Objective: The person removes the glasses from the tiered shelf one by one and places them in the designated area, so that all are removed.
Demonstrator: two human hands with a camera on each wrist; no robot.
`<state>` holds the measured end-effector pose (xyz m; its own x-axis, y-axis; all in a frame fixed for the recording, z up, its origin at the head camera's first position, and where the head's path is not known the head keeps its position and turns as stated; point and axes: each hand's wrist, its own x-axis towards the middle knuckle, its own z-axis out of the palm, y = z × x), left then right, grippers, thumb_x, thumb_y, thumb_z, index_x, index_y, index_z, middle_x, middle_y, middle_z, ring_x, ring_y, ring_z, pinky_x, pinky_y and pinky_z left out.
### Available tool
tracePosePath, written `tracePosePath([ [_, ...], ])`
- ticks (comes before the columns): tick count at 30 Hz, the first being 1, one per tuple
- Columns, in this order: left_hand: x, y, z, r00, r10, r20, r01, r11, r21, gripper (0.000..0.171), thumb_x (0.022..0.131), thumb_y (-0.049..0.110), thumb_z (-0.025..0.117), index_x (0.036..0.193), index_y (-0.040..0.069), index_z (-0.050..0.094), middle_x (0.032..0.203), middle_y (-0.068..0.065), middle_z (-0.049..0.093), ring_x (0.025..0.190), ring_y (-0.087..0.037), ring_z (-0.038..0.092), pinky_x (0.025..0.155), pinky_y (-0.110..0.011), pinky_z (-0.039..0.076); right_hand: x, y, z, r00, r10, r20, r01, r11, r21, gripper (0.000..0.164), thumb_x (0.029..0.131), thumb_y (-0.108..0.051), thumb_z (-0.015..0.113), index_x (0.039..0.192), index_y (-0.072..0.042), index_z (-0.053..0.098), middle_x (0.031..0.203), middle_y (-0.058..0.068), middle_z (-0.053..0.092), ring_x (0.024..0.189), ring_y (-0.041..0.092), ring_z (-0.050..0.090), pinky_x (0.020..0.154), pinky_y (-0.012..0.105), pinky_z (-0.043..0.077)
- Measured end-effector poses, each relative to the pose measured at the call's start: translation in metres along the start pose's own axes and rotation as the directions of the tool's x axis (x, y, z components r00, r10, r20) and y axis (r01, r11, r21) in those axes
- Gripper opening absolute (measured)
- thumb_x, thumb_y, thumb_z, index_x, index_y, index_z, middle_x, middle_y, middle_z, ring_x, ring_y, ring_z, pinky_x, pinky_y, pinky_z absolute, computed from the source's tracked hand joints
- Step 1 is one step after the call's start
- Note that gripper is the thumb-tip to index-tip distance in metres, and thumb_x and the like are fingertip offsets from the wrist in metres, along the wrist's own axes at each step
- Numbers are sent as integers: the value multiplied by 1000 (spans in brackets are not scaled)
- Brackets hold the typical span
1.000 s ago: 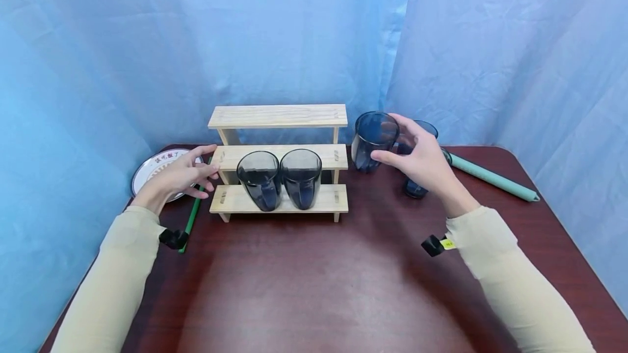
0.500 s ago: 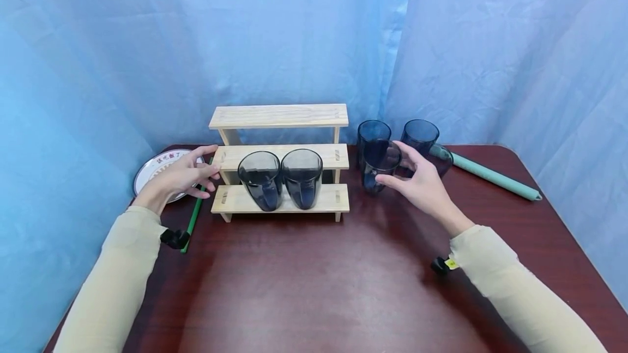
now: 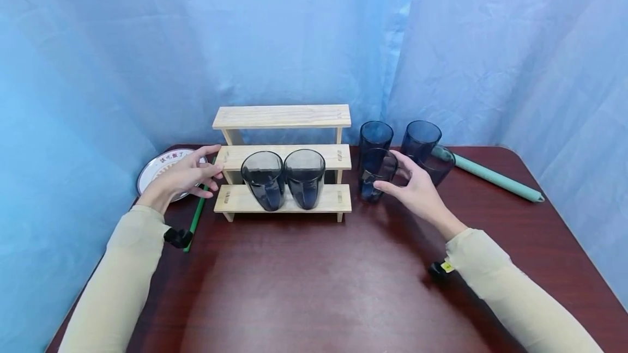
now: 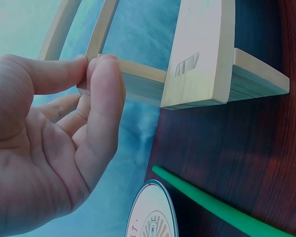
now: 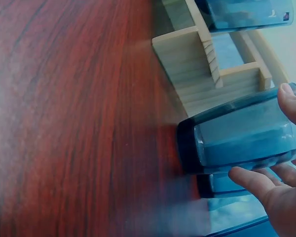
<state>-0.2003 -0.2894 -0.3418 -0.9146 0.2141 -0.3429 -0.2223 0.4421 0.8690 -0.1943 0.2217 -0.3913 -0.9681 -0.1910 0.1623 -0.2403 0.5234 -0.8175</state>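
Note:
My left hand (image 3: pixel 185 174) pinches the left end of the middle board of a three-step wooden display stand (image 3: pixel 282 117) between thumb and fingers. On the bottom step are two grey tinted drinking glasses, a left glass (image 3: pixel 263 181) and a right glass (image 3: pixel 305 178). To the right of the stand, my right hand (image 3: pixel 417 187) holds another tinted glass (image 5: pixel 241 133), its thumb and fingers on either side. That glass is upright, low at the table. Behind it stands a similar glass (image 3: pixel 376 132), partly hidden.
Farther right are a back glass (image 3: pixel 423 135) and a front glass (image 3: pixel 439 163), beside a pale green rod (image 3: pixel 495 178). At left lie a white plate (image 3: pixel 152 170) with printed characters and a green stick (image 3: pixel 196 219). Blue curtains enclose the dark red table (image 3: pixel 304 282).
My right hand has brought its glass down and slightly toward me, in front of another glass. My left hand keeps its grip on the stand.

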Motion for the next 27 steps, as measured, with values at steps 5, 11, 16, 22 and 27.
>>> tracePosePath([
  [5, 2, -1, 1, 1000, 2, -6, -2, 1000, 8, 73, 107, 28, 55, 165, 22, 11, 116, -22, 58, 79, -23, 66, 75, -44, 61, 3, 1, 3, 1000, 25, 12, -25, 1000, -13, 91, 87, -47, 79, 160, -18, 33, 159, 12, 38, 135, 38, 49, 107, 56, 43],
  [11, -1, -1, 2, 1000, -3, -19, 3, 1000, 18, 72, 107, 27, 54, 165, 21, 11, 115, -21, 59, 79, -23, 66, 74, -43, 62, 3, -1, 7, 999, 42, 25, -40, 998, -48, 93, 87, -53, 77, 161, -19, 31, 160, 14, 35, 136, 41, 47, 107, 59, 42],
  [16, -3, 0, -2, 1000, -4, -28, 4, 1000, 18, 71, 108, 26, 53, 165, 20, 11, 114, -22, 58, 79, -24, 66, 74, -43, 62, 9, -2, 10, 999, 32, 13, -31, 997, -71, 93, 86, -56, 76, 160, -20, 33, 159, 14, 37, 134, 39, 50, 106, 58, 43],
  [22, -3, 1, -3, 1000, 2, -18, -2, 1000, 16, 72, 107, 28, 54, 165, 23, 11, 117, -22, 58, 84, -28, 67, 76, -44, 61, 14, 0, 9, 999, 35, 5, -35, 996, -86, 94, 85, -57, 77, 159, -20, 35, 158, 12, 40, 132, 38, 52, 105, 58, 45],
  [27, -2, 2, 2, 1000, -2, -21, 2, 1000, 10, 72, 107, 29, 54, 165, 23, 12, 120, -25, 56, 80, -23, 66, 74, -43, 61, 10, 3, 9, 999, 48, 11, -47, 995, -89, 95, 85, -57, 77, 160, -19, 33, 159, 14, 38, 134, 40, 50, 105, 58, 44],
])
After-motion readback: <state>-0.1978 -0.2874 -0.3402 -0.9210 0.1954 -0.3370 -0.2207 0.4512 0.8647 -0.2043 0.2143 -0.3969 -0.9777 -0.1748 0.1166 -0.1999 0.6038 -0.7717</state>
